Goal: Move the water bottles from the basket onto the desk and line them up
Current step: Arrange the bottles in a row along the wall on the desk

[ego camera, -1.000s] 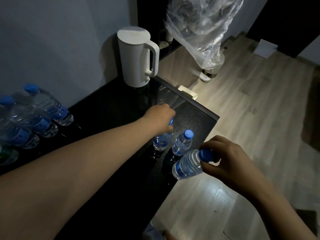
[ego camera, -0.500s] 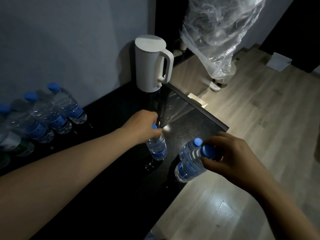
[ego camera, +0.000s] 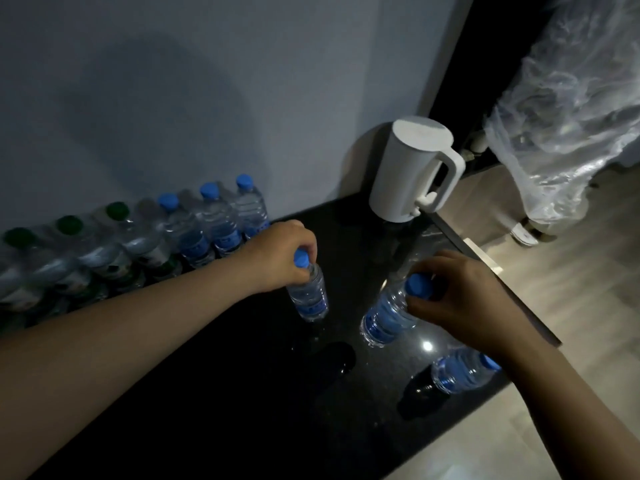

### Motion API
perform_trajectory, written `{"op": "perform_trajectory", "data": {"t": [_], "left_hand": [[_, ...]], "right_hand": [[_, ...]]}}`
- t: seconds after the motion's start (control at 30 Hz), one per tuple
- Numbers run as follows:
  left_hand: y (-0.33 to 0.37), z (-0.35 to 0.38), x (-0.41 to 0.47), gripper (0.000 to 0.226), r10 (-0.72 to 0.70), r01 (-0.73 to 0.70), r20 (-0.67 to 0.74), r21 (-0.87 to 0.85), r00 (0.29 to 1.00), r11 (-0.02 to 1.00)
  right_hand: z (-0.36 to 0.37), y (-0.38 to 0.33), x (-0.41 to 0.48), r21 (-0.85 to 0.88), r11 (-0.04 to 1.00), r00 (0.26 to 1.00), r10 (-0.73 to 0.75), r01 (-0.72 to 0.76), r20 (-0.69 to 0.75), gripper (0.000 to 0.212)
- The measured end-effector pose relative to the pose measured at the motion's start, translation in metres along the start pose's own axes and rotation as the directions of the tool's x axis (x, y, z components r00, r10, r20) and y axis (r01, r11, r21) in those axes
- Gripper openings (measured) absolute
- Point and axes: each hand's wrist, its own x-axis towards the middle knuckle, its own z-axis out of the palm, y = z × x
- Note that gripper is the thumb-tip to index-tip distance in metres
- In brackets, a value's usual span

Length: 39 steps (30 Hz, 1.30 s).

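Head view, then: where are the bottles?

The left hand (ego camera: 280, 252) pinches the cap of the left bottle (ego camera: 308, 296), which hangs nearly upright just off the end of the row (ego camera: 207, 230) along the wall. The right hand (ego camera: 460, 292) is curled round the cap of the right bottle (ego camera: 384, 317), and that one leans a good deal. Whether either base is down on the desk (ego camera: 242, 393) I can't tell; it's dim and the top is glossy.

And the basket?

Not in sight. A third bottle (ego camera: 460, 370) is near the desk's front edge, right under the right forearm.

So how would you finish this step?

Left bottle first, I'd say. Held only by its cap, it'll swing, so bring it down straight until the base sits flat. Then ease it toward the wall beside the last blue cap, gently, since a shove could topple the neighbours. The gap before the kettle (ego camera: 412, 171) looks roomy enough.

And the right one?

Straighten it before it lands, then set it next in line. I'd watch that forearm: a careless sweep could send the third bottle off the edge.
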Motion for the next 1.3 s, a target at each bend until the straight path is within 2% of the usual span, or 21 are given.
{"op": "perform_trajectory", "data": {"t": [0.4,0.6,0.77,1.3], "left_hand": [[-0.068,-0.030,0.000,0.018,-0.118,0.111,-0.140,-0.056,0.983,0.992],[-0.085,-0.038,-0.001,0.020,-0.135,0.127,-0.166,-0.061,0.977,0.990],[-0.097,-0.043,-0.004,0.019,-0.176,0.164,-0.179,-0.080,0.968,0.983],[-0.120,-0.048,0.004,0.021,-0.182,0.161,-0.209,-0.115,0.961,0.980]], "right_hand": [[0.034,-0.023,0.151,-0.035,0.977,0.966,-0.201,0.209,0.161,0.033],[0.055,-0.028,0.231,-0.089,0.947,0.924,-0.275,0.307,0.264,0.031],[0.069,-0.035,0.284,-0.127,0.925,0.907,-0.313,0.359,0.283,0.031],[0.096,-0.054,0.353,-0.184,0.877,0.846,-0.343,0.444,0.410,0.036]]}}
